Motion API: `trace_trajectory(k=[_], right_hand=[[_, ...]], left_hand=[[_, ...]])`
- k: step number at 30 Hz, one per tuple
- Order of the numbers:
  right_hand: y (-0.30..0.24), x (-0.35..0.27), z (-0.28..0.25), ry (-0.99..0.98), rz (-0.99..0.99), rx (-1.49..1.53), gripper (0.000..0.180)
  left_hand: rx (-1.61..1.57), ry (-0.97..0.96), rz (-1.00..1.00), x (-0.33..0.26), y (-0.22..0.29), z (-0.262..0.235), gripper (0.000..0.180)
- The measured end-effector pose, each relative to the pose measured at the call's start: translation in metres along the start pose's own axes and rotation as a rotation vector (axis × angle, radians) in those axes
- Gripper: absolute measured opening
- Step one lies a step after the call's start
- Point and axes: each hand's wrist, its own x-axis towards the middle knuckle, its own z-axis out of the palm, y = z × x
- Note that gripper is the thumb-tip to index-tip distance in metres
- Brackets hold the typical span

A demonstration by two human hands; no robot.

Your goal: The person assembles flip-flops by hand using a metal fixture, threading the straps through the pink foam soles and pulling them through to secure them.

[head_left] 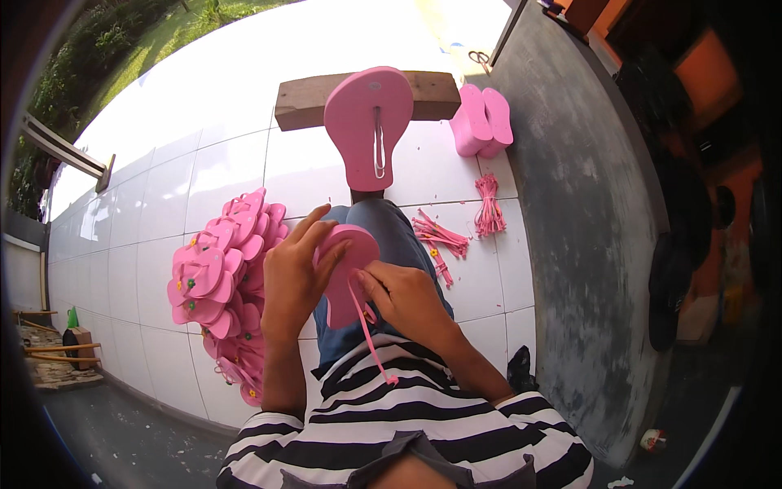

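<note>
Over my lap, my left hand (pixel 293 277) grips a pink flip-flop sole (pixel 358 244), thumb on its face and fingers at its far edge. My right hand (pixel 407 300) pinches a thin pink strap (pixel 368 338) against the middle of the sole. One strap end dangles toward my striped shirt and ends in a small knob; another part loops beside the sole. Just ahead, a second pink sole (pixel 368 98) lies across a wooden block (pixel 301 102), with a thin metal hook-like tool (pixel 379 147) on it.
A large heap of pink flip-flops (pixel 216 277) with small coloured flowers is at my left. To the right lie loose pink straps (pixel 441 234), a tied strap bundle (pixel 489 208) and two stacks of soles (pixel 481 122). Scissors (pixel 479 59) rest farther off, beside a low grey wall (pixel 570 228).
</note>
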Motion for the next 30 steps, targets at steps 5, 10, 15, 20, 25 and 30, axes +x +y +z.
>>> trace_trajectory(k=[5, 10, 15, 20, 25, 30], right_hand=[[0.009, -0.015, 0.011, -0.133, 0.273, 0.893, 0.038], [0.034, 0.0, 0.031, -0.163, 0.291, 1.989, 0.053], [0.056, 0.026, -0.01, 0.466, -0.093, 1.389, 0.032], [0.042, 0.05, -0.043, 0.312, -0.349, 0.506, 0.032], [0.034, 0.064, -0.059, 0.369, -0.545, 0.102, 0.041], [0.029, 0.075, -0.061, 0.452, -0.527, 0.062, 0.039]], left_hand=[[-0.19, 0.044, -0.002, -0.002, 0.008, -0.007, 0.021], [-0.779, 0.31, 0.155, -0.01, 0.0, 0.02, 0.022], [-0.553, 0.176, 0.144, -0.007, -0.039, 0.041, 0.034], [-0.616, 0.193, 0.172, 0.019, -0.013, 0.036, 0.047], [-0.494, 0.289, 0.478, 0.048, 0.0, 0.03, 0.036], [-0.457, 0.354, 0.443, 0.06, 0.004, 0.032, 0.035]])
